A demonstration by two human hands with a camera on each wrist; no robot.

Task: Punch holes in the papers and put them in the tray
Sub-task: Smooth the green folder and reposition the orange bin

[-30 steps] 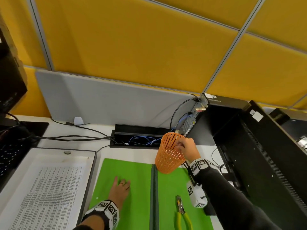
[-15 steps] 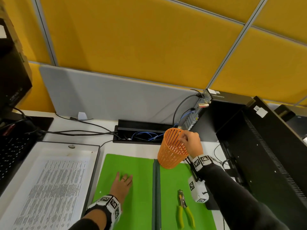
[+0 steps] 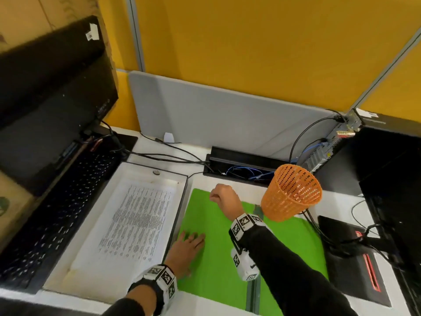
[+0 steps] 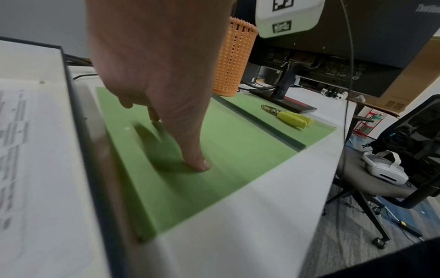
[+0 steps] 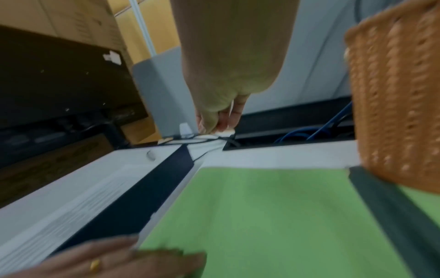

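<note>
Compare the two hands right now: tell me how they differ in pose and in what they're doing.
The left hand lies near the front of the green mat beside the tray, fingers extended and touching the mat; the right hand is over the mat's far edge, fingers curled. The left holds nothing; the right wrist view suggests the right pinches something small and white, too blurred to identify. Both wear marker-tagged wristbands.

Office desk, monitor (image 3: 45, 92), keyboard (image 3: 57, 215), yellow partition panels (image 3: 250, 42), swivel chair (image 4: 393, 169)
</note>
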